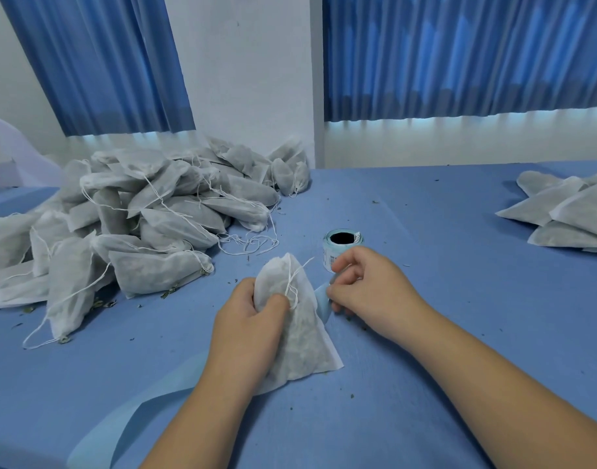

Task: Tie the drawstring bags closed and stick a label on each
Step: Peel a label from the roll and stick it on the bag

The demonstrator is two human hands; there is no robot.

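White bag (307, 343) in left grip (253, 326)

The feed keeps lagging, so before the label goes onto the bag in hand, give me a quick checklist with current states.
1. Left hand grips the white fabric drawstring bag: ok.
2. The bag's white drawstring is knotted: cannot tell. The mouth looks gathered and the cord ends hang loose.
3. Right hand pinches the pale blue backing strip: ok.
4. Label lifted free of that strip: cannot tell. The fingers hide it.
5. Pale blue label roll stands upright on the table just beyond the right hand: ok.
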